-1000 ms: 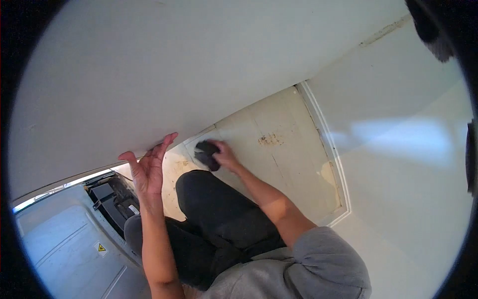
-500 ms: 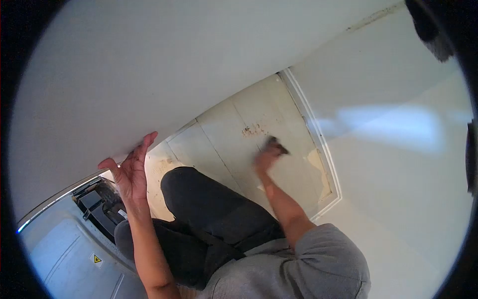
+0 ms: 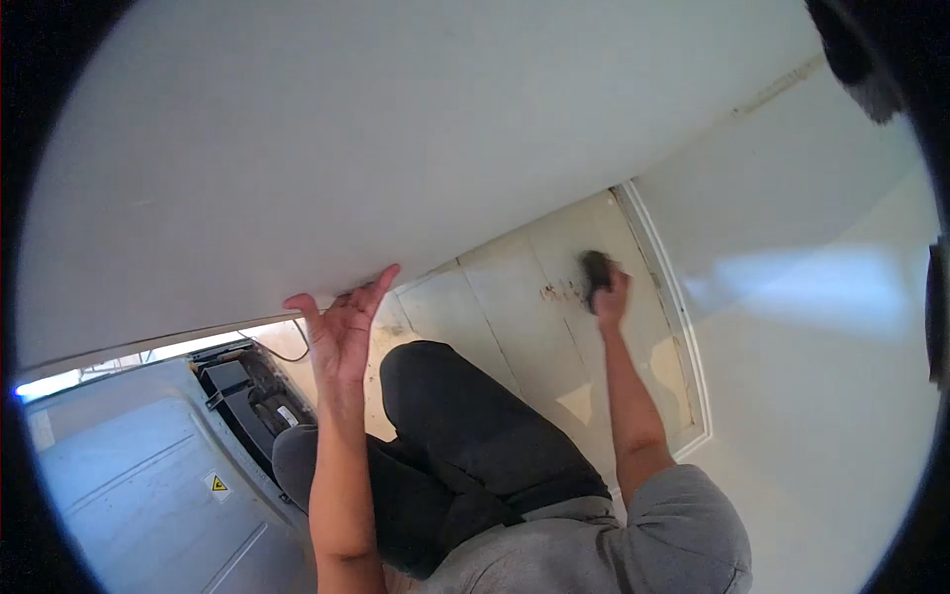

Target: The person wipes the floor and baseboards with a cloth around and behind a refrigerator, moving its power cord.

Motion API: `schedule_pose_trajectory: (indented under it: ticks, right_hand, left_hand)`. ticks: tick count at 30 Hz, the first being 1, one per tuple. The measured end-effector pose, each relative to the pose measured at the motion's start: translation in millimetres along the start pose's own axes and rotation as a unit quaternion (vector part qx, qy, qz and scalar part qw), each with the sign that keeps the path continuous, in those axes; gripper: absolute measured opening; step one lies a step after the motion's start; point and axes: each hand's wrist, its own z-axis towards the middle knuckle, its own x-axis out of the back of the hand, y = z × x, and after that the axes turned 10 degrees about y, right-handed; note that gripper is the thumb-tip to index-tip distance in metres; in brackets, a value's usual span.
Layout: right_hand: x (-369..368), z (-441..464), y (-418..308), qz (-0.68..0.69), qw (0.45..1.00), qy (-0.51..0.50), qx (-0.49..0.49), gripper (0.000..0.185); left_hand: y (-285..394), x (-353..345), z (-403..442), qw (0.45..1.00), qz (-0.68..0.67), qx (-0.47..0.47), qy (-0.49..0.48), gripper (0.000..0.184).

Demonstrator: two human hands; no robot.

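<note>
My left hand point(image 3: 341, 337) is raised, palm in view, with its thumb and fingers spread against the lower edge of a large white panel point(image 3: 346, 139); some fingertips are partly hidden there. Away to the right, my right hand point(image 3: 613, 297) is closed on a dark oblong brush point(image 3: 596, 277), smeared by motion. The brush is over the cream boarded floor point(image 3: 505, 277), beside a patch of brown stains point(image 3: 562, 291). Whether its underside touches the boards is hidden.
Along the right runs a white frame strip point(image 3: 683, 327) and a pale wall point(image 3: 811, 376). At lower left stand a light blue-grey casing point(image 3: 129, 475) with a yellow warning sticker point(image 3: 217, 484) and a black unit point(image 3: 242, 396). My bent knees point(image 3: 445, 396) fill the lower middle.
My right hand and the brush have moved across the stains to their right side. The view has shifted, so the panel, floor and casing appear further right and lower. My left hand stays at the panel edge.
</note>
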Motion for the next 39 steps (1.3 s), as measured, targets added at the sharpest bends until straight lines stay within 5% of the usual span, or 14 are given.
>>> schedule_pose_trajectory:
  ticks: [2,8,14,21,25,28,29,30,31,34,35,37,38,39]
  right_hand:
    - [20.8,20.3,-5.4,-0.241,0.958,-0.035,-0.154,0.062]
    - [-102.8,-49.0,-104.2,-0.005,0.981,0.013,-0.194,0.040]
    - [-147.9,-136.2,-190.6,0.203,0.867,-0.436,0.133,0.043]
    - [19.7,-77.0,-83.5,0.059,0.997,-0.042,0.028,0.051]
    - [186.2,-137.7,22.5,-0.189,0.961,0.005,-0.203,0.047]
    - [217.1,-208.1,74.7,-0.239,0.786,0.032,-0.570,0.054]
    - [203.3,-217.1,89.3,-0.241,0.785,0.032,-0.570,0.054]
    - [188.2,-230.2,99.8,-0.428,0.744,-0.264,-0.441,0.049]
    - [162.5,-236.4,101.7,-0.526,0.696,-0.329,-0.360,0.047]
    - [43.1,-235.2,84.0,-0.712,0.631,-0.015,-0.309,0.042]
    - [10.2,-235.4,72.5,-0.718,0.644,0.027,-0.261,0.041]
    - [5.6,-191.2,-41.7,-0.586,0.745,-0.315,-0.057,0.054]
    - [-4.7,-188.3,-58.5,-0.547,0.795,-0.254,0.063,0.052]
    - [-13.8,-174.3,-77.9,-0.341,0.897,-0.281,-0.015,0.053]
  left_hand:
    - [0.5,-0.5,-0.8,0.998,-0.059,0.036,0.010,0.121]
    - [0.0,5.7,2.5,0.999,-0.047,0.011,0.012,0.122]
    - [6.7,11.7,4.1,0.996,-0.072,0.040,0.014,0.106]
    - [14.6,11.2,2.0,0.998,0.005,0.056,-0.008,0.120]
    - [11.1,13.2,2.3,0.997,-0.029,0.073,0.006,0.121]
    - [8.9,9.6,5.1,0.995,-0.052,0.081,0.005,0.123]
    - [9.0,9.1,5.9,0.994,-0.075,0.084,0.012,0.123]
    - [8.0,9.3,4.3,0.991,-0.097,0.088,0.023,0.123]
    - [6.9,7.8,4.0,0.991,-0.096,0.091,0.026,0.123]
    - [4.8,4.6,3.0,0.992,-0.078,0.094,0.020,0.124]
    - [4.5,5.2,2.9,0.991,-0.093,0.094,0.025,0.124]
    - [8.3,10.0,8.7,0.987,-0.115,0.111,0.024,0.123]
    - [7.8,9.8,8.4,0.986,-0.115,0.116,0.024,0.123]
    - [7.1,7.4,7.8,0.987,-0.115,0.112,0.032,0.123]
